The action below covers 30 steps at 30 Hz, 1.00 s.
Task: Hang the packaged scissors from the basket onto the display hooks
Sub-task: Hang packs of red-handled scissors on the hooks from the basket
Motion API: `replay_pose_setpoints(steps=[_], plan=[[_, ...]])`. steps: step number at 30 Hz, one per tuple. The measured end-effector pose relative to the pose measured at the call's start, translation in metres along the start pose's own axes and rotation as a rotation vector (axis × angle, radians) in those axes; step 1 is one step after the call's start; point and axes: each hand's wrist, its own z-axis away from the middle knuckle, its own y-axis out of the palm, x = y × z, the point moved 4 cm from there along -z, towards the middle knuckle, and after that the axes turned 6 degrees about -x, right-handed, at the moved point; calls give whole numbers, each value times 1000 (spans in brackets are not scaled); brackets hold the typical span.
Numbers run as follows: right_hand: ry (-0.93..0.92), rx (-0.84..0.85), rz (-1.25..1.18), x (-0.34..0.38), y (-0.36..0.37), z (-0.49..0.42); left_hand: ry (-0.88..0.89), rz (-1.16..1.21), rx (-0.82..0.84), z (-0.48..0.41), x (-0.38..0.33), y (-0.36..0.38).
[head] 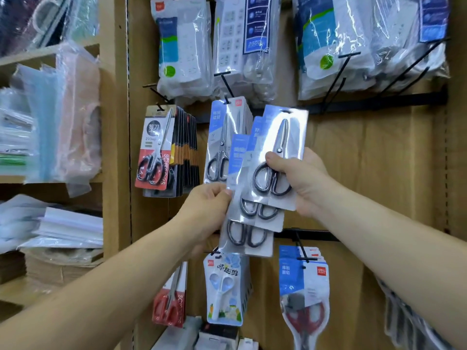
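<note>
The right hand [300, 180] pinches one scissors pack [280, 157], thumb on its front and fingers behind. The left hand [204, 210] grips two more packs [250, 231], fanned beneath it. All three are held before the board [366, 173], just right of the hung packs [219, 140] on a hook [225, 85].

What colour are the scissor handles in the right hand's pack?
Black handles on that pack; head view.

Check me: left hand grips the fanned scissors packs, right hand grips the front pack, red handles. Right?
Not red: the head view shows black handles in the front pack. The left hand grips the fanned scissors packs, the right hand the front one.
</note>
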Motion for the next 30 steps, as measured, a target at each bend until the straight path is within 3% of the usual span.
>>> replay_pose_setpoints(steps=[3, 13, 19, 24, 30], plan=[[21, -54, 7, 0, 1, -1, 67, -79, -135, -4, -4, -4], [-34, -122, -42, 9, -5, -8, 193, -235, -300, -5, -6, -14], [-109, -45, 196, 3, -10, -10, 220, -180, -411, -23, -21, -33], [-140, -27, 232, 0, 1, -12, 246, -158, -464, -58, -45, -34], [-303, 48, 277, 10, 2, -14, 269, -231, -496, -87, -57, -31]])
